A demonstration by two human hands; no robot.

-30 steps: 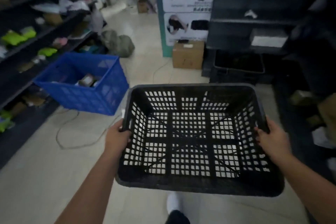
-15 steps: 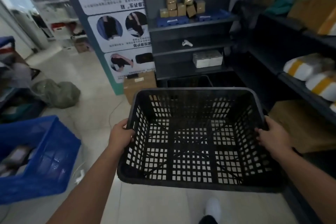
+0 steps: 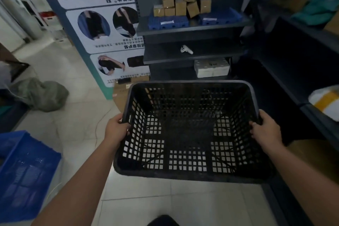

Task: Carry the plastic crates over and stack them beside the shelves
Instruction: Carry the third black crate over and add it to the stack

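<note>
I hold an empty black plastic crate (image 3: 190, 172) with a lattice floor and walls in front of me, above the tiled floor. My left hand (image 3: 116, 130) grips its left rim and my right hand (image 3: 265, 130) grips its right rim. A blue plastic crate (image 3: 23, 174) stands on the floor at the lower left. Dark metal shelves (image 3: 192, 29) rise straight ahead, just beyond the black crate's far rim, and more shelves (image 3: 300, 71) run along the right side.
A poster board (image 3: 102, 24) stands left of the shelves with a cardboard box (image 3: 121, 95) at its foot. A grey-green sack (image 3: 42, 95) lies on the floor at the left. A cable (image 3: 95, 130) trails over the tiles. Wrapped parcels (image 3: 326, 101) sit on the right shelf.
The view has swung right and closer to the shelves, with the black crate still held by both hands. The blue crate has slid to the lower left edge of view.
</note>
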